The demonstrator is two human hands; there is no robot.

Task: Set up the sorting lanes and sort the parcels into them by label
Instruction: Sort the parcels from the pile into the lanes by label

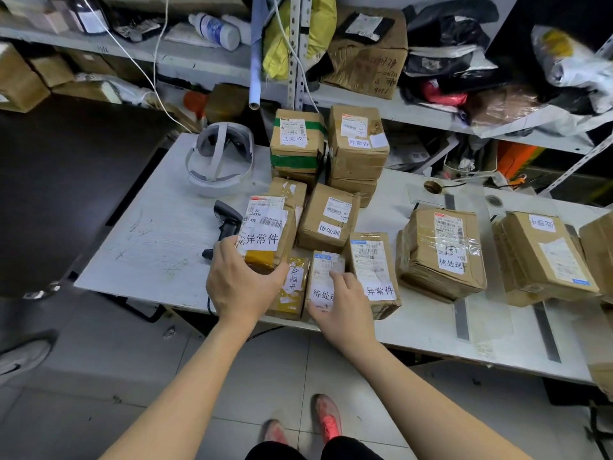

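Parcels [326,217] crowded middle of worktop [149,234]. Left hand [242,280] gripped 异常件 parcel [265,234] by near end, parcel tilted, just beside scanner [227,224]. Right hand [345,303] curled round small 待处理 parcel [323,277] at front edge, between two others. Two bigger boxes [441,254] sat apart at right. Headset [219,157] lay behind scanner.

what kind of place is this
Most likely a courier parcel sorting room: taped cardboard parcels with shipping labels cover a white table, a handheld barcode scanner lies beside them, and metal shelves behind hold more boxes.
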